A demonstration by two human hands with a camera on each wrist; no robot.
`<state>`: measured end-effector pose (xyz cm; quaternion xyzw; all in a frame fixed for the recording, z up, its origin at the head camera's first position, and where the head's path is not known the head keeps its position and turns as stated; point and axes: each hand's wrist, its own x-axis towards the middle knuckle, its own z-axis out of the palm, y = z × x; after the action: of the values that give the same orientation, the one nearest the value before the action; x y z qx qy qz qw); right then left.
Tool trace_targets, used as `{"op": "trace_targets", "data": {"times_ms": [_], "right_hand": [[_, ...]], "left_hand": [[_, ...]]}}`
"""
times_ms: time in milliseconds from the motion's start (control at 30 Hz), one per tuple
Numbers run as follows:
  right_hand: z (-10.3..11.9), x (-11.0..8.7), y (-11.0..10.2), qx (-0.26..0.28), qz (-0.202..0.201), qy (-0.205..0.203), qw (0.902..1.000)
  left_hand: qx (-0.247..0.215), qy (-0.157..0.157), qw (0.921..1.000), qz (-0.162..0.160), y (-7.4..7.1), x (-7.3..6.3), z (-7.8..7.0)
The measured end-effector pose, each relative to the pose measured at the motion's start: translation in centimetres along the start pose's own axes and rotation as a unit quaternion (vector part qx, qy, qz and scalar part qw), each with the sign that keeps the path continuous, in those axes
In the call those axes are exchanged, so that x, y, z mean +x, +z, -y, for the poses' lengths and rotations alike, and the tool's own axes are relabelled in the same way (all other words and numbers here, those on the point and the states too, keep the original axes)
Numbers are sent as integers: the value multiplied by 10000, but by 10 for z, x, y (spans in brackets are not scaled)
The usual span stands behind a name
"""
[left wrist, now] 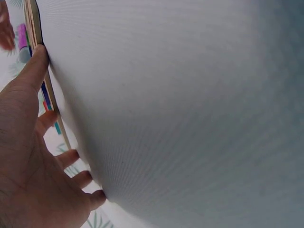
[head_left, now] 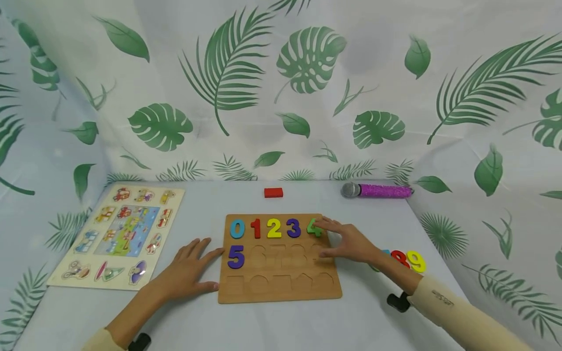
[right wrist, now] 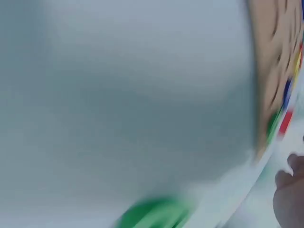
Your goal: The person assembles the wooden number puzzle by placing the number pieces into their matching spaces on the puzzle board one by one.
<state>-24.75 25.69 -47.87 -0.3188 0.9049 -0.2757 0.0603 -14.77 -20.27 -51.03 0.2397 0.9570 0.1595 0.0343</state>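
A wooden number board (head_left: 276, 278) lies flat on the table, with 0, 1, 2, 3 and a green 4 (head_left: 311, 228) along its top row. A purple number 5 (head_left: 236, 257) sits at the left of the second row; further recesses show bare wood. My left hand (head_left: 189, 270) has its fingers spread, thumb and index fingertip at the board's left edge (left wrist: 52, 95). Over the board's right edge is my right hand (head_left: 349, 242), fingers extended near the green 4 and nothing visible in its grasp. That hand appears at the right side of the right wrist view.
Right of the board lie a red 8 (head_left: 400, 259), a yellow 9 (head_left: 416, 262) and other pieces partly hidden by the right forearm. A red block (head_left: 273, 192) and a purple microphone (head_left: 382, 190) lie at the back. A picture puzzle (head_left: 171, 209) lies at left.
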Motion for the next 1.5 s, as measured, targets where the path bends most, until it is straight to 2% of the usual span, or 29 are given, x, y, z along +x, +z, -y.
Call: {"op": "trace_targets", "data": {"times_ms": [233, 333, 433, 600, 733, 933, 1267, 1500], "right_hand": [[-54, -67, -50, -285, 304, 372, 9984], [-68, -87, -61, -468, 517, 468, 9965], [-78, -98, -65, -547, 712, 511, 9947], [-83, -103, -63, -439, 959, 613, 9925], [-83, -102, -59, -574, 1048, 798, 9896], [-87, -100, -54, -713, 735, 746, 9919], [-100, -107, -49, -445, 359, 511, 9971], [-101, -107, -43, -482, -17, 495, 9976]], "left_hand": [[-64, -15, 10000, -4, -1, -2, 0], [-35, 1, 10000, 17, -1, -1, 1], [-2, 24, 10000, 5, 0, -1, 3], [-13, 3, 10000, 32, 0, 0, 4], [-14, -32, 10000, 74, 0, 1, 4], [7, -41, 10000, 69, 1, 0, 4], [80, -51, 9999, 53, 0, 1, 3], [59, -56, 9999, 63, 2, 1, 3]]}}
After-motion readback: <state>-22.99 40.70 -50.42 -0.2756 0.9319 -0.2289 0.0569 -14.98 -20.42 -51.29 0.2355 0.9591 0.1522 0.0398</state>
